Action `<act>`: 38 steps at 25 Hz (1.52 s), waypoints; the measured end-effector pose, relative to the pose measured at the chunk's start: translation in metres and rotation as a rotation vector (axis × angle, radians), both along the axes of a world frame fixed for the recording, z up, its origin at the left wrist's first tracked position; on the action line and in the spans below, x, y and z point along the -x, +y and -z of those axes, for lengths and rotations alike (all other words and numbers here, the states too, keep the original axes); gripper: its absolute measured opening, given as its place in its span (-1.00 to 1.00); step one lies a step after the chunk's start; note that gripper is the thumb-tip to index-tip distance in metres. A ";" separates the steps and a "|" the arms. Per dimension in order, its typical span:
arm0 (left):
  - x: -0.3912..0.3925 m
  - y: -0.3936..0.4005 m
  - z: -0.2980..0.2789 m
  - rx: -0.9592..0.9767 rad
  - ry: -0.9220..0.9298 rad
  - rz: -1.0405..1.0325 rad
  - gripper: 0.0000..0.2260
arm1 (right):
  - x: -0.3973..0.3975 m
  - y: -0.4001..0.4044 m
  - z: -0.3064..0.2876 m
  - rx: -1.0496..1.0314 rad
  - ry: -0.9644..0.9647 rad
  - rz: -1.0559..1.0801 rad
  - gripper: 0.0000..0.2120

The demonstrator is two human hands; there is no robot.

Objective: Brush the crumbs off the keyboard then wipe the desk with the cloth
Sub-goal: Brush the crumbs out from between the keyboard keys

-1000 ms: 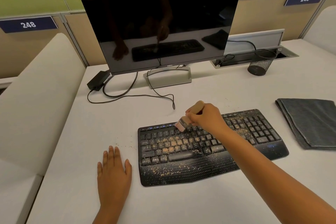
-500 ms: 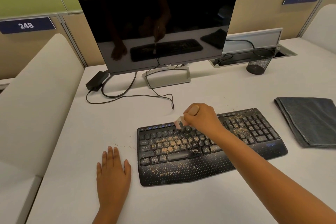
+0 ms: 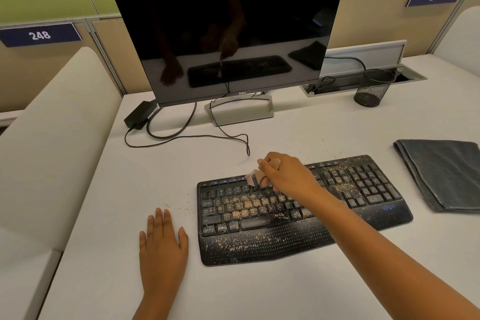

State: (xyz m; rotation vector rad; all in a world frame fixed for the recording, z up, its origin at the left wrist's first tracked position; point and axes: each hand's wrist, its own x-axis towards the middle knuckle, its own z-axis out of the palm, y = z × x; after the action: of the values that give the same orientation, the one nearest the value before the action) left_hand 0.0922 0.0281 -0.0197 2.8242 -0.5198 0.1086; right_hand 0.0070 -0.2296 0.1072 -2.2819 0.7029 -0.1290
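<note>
From my head view, one black keyboard [image 3: 298, 212] lies on the white desk [image 3: 104, 254] before the single monitor [image 3: 228, 31], its keys and palm rest speckled with tan crumbs [image 3: 244, 205]. My right hand [image 3: 283, 175] grips one small brush [image 3: 253, 179], bristles on the top key row. My left hand [image 3: 162, 247] rests flat, fingers straight, just left of the keyboard. One folded grey cloth [image 3: 441, 174] lies at the right.
</note>
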 end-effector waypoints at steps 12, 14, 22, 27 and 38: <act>0.000 -0.001 0.000 0.010 0.011 0.002 -0.40 | -0.012 0.026 0.006 -0.089 -0.002 -0.189 -0.76; 0.000 0.000 -0.001 0.010 0.010 -0.003 -0.40 | -0.007 0.017 0.003 0.041 0.039 -0.170 -0.76; 0.000 0.001 -0.001 -0.026 -0.011 0.007 -0.38 | 0.034 -0.050 -0.003 0.163 0.124 0.075 -0.80; 0.001 0.000 -0.003 -0.035 0.001 0.005 -0.36 | 0.049 -0.083 -0.004 0.175 0.151 0.212 -0.76; 0.000 0.000 -0.002 -0.038 -0.007 0.011 -0.38 | 0.080 -0.082 -0.002 0.313 0.137 0.333 -0.57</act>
State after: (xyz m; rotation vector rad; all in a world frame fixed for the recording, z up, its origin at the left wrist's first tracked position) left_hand 0.0920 0.0281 -0.0180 2.8585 -0.5446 0.1072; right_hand -0.0735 -0.3114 0.1093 -2.4656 1.2059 -0.2563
